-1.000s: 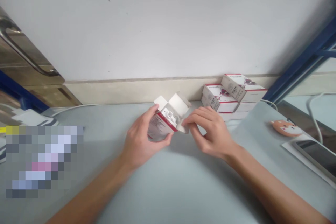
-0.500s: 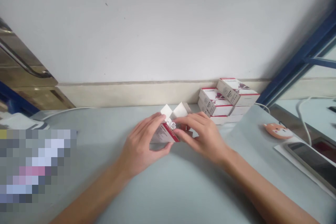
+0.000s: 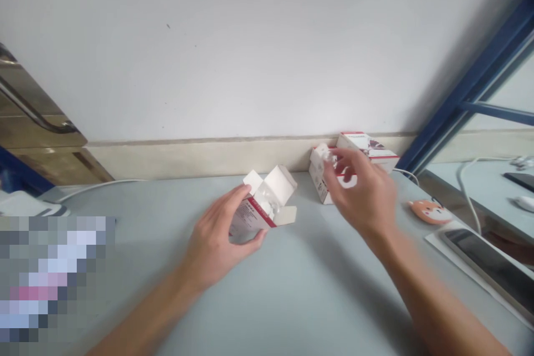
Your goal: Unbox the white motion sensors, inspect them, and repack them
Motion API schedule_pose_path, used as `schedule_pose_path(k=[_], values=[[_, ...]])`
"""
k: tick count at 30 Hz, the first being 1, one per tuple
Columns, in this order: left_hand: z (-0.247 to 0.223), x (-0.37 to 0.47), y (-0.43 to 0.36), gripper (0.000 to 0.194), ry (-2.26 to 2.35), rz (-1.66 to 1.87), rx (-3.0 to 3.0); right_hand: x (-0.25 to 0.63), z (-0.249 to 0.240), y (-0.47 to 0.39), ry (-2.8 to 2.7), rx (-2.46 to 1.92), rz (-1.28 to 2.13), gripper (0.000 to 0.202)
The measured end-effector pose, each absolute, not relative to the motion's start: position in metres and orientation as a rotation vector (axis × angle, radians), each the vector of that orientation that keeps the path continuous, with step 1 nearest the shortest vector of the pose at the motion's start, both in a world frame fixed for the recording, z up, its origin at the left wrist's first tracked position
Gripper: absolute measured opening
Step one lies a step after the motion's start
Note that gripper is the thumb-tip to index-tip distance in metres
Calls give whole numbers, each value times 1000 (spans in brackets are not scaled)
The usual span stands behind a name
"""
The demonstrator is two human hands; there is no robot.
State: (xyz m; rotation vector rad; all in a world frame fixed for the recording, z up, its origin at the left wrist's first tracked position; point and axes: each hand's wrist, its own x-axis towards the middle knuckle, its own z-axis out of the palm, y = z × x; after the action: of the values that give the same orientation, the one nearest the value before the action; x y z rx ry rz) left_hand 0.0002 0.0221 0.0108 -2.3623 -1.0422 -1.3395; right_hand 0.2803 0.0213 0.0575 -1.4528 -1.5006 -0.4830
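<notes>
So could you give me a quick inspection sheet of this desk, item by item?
Surface: pale grey table, set against a white wall.
Job's things: small open box, flaps up; small white item, blurred.
Clutter: stacked red-and-white boxes; orange animal-shaped object; dark tablet.
Hands: left hand grips the open box; right hand holds the white item above the table.
Cables: white cable at left; another white cable at right.
Surroundings: blue frame; metal rail.
</notes>
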Motion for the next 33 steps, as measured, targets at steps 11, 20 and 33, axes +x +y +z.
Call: schedule_pose_path(k=[11,20,33], values=[[8,0,24,81,-1008,-1332,-2378,314,52,33,-1439,-2041,-378,41],[10,1,21,77,-974,-1323,-2373,283,59,16,-1596,-1416,-258,22],[13,2,22,81,-874,-1299,-2389,241,47,-4,-2330,-1060,338,38]])
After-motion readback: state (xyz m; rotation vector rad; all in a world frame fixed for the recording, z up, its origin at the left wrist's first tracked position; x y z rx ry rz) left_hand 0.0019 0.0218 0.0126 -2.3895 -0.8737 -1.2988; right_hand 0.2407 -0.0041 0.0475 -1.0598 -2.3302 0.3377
